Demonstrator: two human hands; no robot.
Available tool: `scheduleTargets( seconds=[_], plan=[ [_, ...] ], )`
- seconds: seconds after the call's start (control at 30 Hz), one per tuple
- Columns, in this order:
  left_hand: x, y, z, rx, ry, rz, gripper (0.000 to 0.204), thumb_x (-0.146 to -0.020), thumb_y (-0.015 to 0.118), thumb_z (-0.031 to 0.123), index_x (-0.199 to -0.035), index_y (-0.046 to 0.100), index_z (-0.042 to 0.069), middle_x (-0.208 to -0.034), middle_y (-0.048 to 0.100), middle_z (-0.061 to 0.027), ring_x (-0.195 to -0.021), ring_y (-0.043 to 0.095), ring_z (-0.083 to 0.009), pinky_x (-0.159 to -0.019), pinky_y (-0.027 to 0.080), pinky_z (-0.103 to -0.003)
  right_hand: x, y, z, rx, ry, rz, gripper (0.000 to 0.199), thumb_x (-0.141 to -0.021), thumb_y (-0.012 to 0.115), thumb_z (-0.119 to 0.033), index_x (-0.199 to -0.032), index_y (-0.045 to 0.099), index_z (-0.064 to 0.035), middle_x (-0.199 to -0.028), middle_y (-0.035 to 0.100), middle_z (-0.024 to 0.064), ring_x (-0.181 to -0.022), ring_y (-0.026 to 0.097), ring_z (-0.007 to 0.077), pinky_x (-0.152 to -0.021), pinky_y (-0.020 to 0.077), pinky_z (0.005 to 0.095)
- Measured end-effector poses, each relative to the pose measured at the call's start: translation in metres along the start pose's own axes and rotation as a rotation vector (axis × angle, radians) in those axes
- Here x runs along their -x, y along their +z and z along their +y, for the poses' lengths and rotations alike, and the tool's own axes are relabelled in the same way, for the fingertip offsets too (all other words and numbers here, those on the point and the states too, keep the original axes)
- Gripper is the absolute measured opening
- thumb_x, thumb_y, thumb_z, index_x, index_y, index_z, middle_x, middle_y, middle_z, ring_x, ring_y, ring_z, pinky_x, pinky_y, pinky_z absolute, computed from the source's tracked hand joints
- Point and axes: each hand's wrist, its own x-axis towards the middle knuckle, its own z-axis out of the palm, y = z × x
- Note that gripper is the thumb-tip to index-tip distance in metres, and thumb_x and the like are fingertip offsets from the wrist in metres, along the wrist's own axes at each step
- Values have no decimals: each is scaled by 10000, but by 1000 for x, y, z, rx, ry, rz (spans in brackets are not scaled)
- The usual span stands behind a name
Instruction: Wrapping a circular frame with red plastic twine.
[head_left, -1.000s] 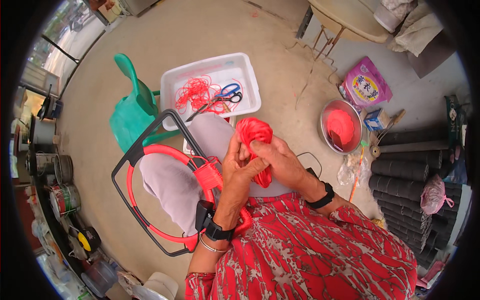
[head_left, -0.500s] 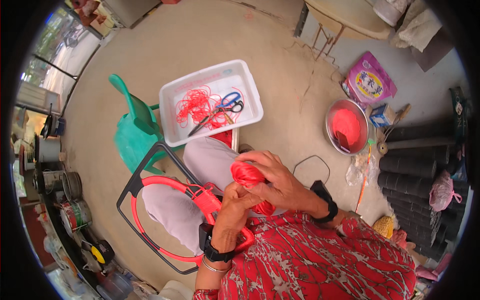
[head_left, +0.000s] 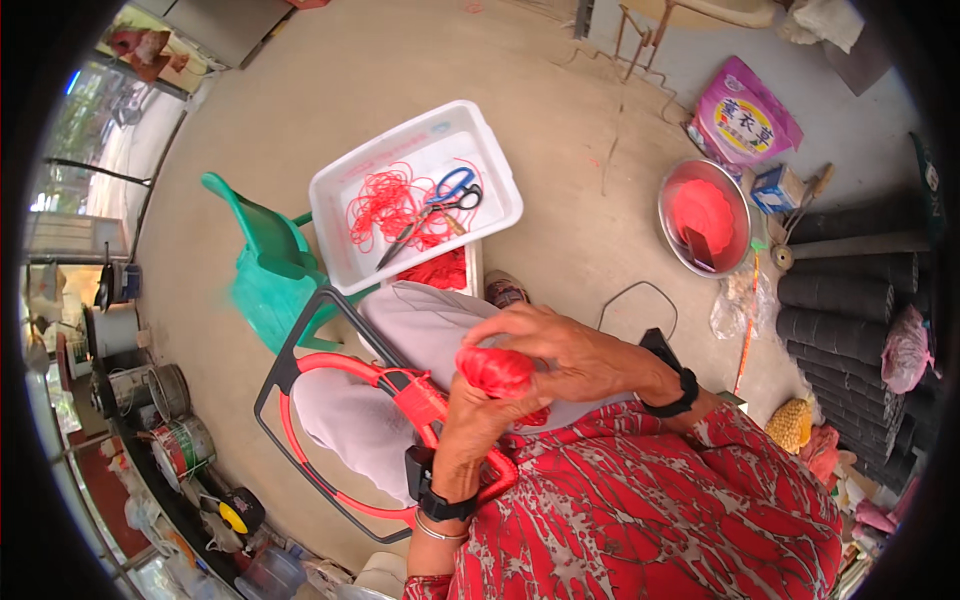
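Note:
A thick hank of glossy red cord (head_left: 497,372) is held in front of my body. My left hand (head_left: 474,418) is closed around its lower part, with some red showing below the fingers. Over the top and right side of the hank curves my right hand (head_left: 572,352), its thumb pressing on the cord. Across my lap at the left lies a black frame (head_left: 337,305) with red cord wound round its bars. A dense red wrapped section (head_left: 421,405) sits on it beside my left wrist.
A white plastic tray (head_left: 336,185) holds tangled red cord and two pairs of scissors (head_left: 440,205). Left of it stands a green chair (head_left: 262,250). At the right are a metal bowl of red stuff (head_left: 722,262), a purple bag (head_left: 742,118) and stacked black rolls (head_left: 845,290).
My right fingers have lifted and arched higher over the hank, and its end shows more openly. The view has shifted slightly, so surrounding things sit elsewhere in the picture.

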Motion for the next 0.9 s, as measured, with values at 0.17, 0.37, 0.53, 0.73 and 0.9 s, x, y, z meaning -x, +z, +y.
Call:
scheduleTargets(
  seconds=[0.17, 0.37, 0.53, 0.73, 0.9],
  plan=[
    [3, 6, 0, -138, 21, 12, 438, -702, 846, 90, -1057, 599, 16, -909, 643, -21, -797, 629, -129, -695, 546, -287, 4, 4, 2, -139, 85, -83, 501, -828, 686, -345, -1190, 577, -16, -1333, 486, 126, -1193, 488, 323, -1021, 373, 431],
    [6, 8, 5, 1, 62, 115, 195, -792, 775, 77, -928, 642, 35, -844, 646, -3, -759, 608, -90, -695, 510, -261, -8, -10, 14, -373, 160, -154, 447, -898, 652, -205, -1279, 532, -5, -1321, 498, 100, -1252, 461, 212, -996, 428, 362],
    [3, -4, 2, -48, 12, 176, 192, -787, 787, 105, -803, 600, 63, -750, 551, 51, -689, 506, -65, -642, 440, -254, -25, -32, 72, -565, 656, 32, 300, -940, 597, -178, -1191, 607, -15, -969, 661, 34, -996, 605, 137, -873, 478, 285],
    [-3, -9, -7, -184, 159, 99, 198, -808, 754, 76, -736, 572, 40, -707, 527, 13, -645, 476, -93, -593, 398, -277, -34, -17, 149, -441, 647, 128, 205, -939, 573, -166, -1052, 653, -14, -838, 637, 18, -754, 592, 93, -703, 497, 254],
    [-5, -12, -8, -118, 123, 71, 198, -804, 751, 75, -726, 576, 24, -695, 532, -2, -617, 469, -106, -572, 391, -288, -69, -35, 187, -192, 670, 207, 193, -935, 563, -145, -1044, 646, -10, -812, 667, 44, -717, 592, 88, -652, 478, 229]
  ],
)
